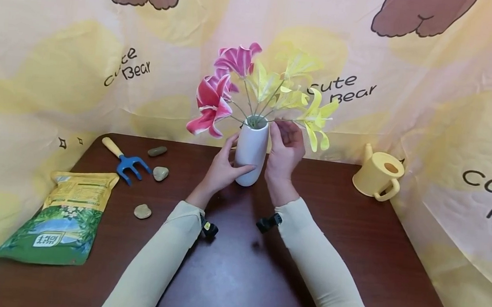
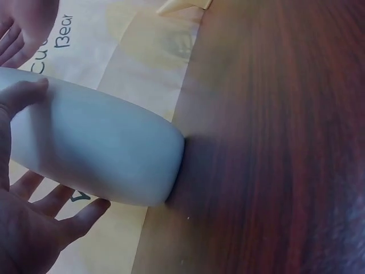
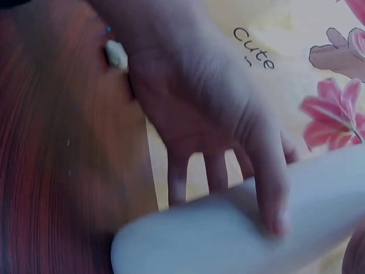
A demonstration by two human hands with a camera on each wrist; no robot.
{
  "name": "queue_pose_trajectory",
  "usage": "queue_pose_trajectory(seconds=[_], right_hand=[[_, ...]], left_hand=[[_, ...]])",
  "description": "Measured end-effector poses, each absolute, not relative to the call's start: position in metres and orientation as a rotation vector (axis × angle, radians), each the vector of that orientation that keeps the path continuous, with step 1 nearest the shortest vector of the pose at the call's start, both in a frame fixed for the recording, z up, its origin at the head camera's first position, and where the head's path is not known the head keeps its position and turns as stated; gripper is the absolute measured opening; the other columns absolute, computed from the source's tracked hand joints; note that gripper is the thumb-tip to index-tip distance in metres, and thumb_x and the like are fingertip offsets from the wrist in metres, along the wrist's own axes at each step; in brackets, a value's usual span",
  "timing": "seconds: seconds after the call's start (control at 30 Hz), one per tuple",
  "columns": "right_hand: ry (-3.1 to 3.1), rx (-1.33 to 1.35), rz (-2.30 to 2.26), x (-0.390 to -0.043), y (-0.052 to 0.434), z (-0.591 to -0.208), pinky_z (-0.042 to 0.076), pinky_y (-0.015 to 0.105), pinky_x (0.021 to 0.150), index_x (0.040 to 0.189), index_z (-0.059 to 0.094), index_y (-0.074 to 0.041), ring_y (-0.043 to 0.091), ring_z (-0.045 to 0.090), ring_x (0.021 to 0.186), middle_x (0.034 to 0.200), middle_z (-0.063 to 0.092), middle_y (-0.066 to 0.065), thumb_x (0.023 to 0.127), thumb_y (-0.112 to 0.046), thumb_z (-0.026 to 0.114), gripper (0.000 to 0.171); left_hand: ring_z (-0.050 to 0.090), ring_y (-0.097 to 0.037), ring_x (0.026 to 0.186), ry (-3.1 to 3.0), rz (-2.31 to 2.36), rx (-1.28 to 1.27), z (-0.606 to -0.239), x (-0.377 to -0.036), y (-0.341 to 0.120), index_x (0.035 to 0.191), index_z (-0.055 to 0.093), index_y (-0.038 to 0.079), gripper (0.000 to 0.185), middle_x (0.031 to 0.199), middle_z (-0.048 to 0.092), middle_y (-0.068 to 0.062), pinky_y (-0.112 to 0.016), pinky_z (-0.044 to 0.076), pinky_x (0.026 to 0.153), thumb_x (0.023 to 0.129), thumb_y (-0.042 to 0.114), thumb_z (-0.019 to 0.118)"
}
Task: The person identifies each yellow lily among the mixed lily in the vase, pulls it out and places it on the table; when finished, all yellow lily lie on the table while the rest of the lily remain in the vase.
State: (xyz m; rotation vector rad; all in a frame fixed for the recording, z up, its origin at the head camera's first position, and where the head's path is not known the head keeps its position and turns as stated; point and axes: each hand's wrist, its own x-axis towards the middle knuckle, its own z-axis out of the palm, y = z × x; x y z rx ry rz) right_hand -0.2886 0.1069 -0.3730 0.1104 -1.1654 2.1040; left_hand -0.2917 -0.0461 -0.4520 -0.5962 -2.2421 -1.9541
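Observation:
A white vase stands upright on the table, holding pink lilies on the left and yellow lilies on the right. My left hand grips the vase's lower body from the left, its thumb across the front and its fingers around the side; the right wrist view shows this grip too. Beside the rim on the right, my right hand has curled fingers and pinches the stem of the lowest yellow lily. Only part of that hand shows at the left wrist view's upper left.
To the left lie a blue garden fork with a cream handle, several stones and a green-and-yellow bag. A yellow watering can stands at the right. A printed cloth hangs behind the dark wooden table.

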Motion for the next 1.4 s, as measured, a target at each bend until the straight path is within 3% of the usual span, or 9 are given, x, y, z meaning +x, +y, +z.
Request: queue_pose_trajectory(seconds=[0.27, 0.53, 0.77, 0.9, 1.13, 1.3, 1.4], right_hand=[[-1.072, 0.037, 2.091, -0.294, 0.094, -0.37, 0.065, 0.025, 0.092, 0.105, 0.073, -0.014, 0.015, 0.078, 0.099, 0.1, 0.081, -0.001, 0.093, 0.01, 0.083, 0.029], [-1.077, 0.068, 2.063, -0.295, 0.094, -0.369, 0.068, 0.032, 0.09, 0.099, 0.08, -0.011, 0.017, 0.081, 0.091, 0.098, 0.084, 0.003, 0.096, 0.007, 0.082, 0.018], [-1.102, 0.094, 2.006, -0.29, 0.098, -0.363, 0.068, 0.032, 0.089, 0.102, 0.082, -0.01, 0.016, 0.083, 0.089, 0.1, 0.085, 0.014, 0.098, 0.006, 0.081, 0.017], [-1.104, 0.095, 1.988, -0.285, 0.104, -0.355, 0.068, 0.032, 0.088, 0.101, 0.081, -0.009, 0.016, 0.082, 0.087, 0.098, 0.085, 0.009, 0.098, 0.005, 0.081, 0.015], [-1.082, 0.122, 2.03, -0.273, 0.125, -0.344, 0.07, 0.038, 0.091, 0.111, 0.078, -0.003, 0.02, 0.083, 0.087, 0.096, 0.084, 0.01, 0.101, 0.002, 0.079, 0.011], [-1.106, 0.132, 2.051, -0.265, 0.148, -0.344, 0.071, 0.039, 0.084, 0.121, 0.073, 0.006, 0.023, 0.082, 0.086, 0.096, 0.081, 0.012, 0.103, 0.002, 0.077, 0.019], [-1.128, 0.118, 2.061, -0.264, 0.164, -0.348, 0.072, 0.038, 0.08, 0.121, 0.073, 0.003, 0.025, 0.081, 0.084, 0.094, 0.078, 0.011, 0.103, 0.003, 0.077, 0.018]], left_hand=[[0.062, -0.041, 0.147, -2.251, -1.941, -0.581, -0.45, -0.29, -0.045, 0.174, 0.034, 0.036, 0.1, 0.164, 0.051, -0.012, -0.067, 0.056, 0.118, 0.094, 0.019, 0.093], [0.06, -0.04, 0.149, -2.265, -1.946, -0.577, -0.453, -0.291, -0.045, 0.174, 0.033, 0.038, 0.101, 0.167, 0.05, -0.011, -0.068, 0.055, 0.118, 0.094, 0.02, 0.093], [0.061, -0.039, 0.148, -2.264, -1.941, -0.573, -0.454, -0.293, -0.044, 0.173, 0.033, 0.04, 0.1, 0.165, 0.051, -0.01, -0.067, 0.056, 0.117, 0.094, 0.023, 0.093], [0.061, -0.038, 0.148, -2.278, -1.936, -0.558, -0.454, -0.293, -0.045, 0.173, 0.033, 0.041, 0.1, 0.166, 0.051, -0.009, -0.067, 0.056, 0.118, 0.094, 0.024, 0.093], [0.061, -0.038, 0.147, -2.287, -1.897, -0.549, -0.453, -0.291, -0.046, 0.173, 0.035, 0.04, 0.098, 0.165, 0.053, -0.009, -0.066, 0.057, 0.116, 0.094, 0.027, 0.093], [0.062, -0.038, 0.146, -2.283, -1.877, -0.565, -0.453, -0.291, -0.047, 0.173, 0.035, 0.039, 0.098, 0.165, 0.053, -0.01, -0.065, 0.059, 0.115, 0.095, 0.026, 0.093], [0.061, -0.038, 0.147, -2.277, -1.883, -0.574, -0.454, -0.291, -0.047, 0.173, 0.035, 0.04, 0.099, 0.166, 0.053, -0.01, -0.066, 0.058, 0.114, 0.094, 0.026, 0.093]])
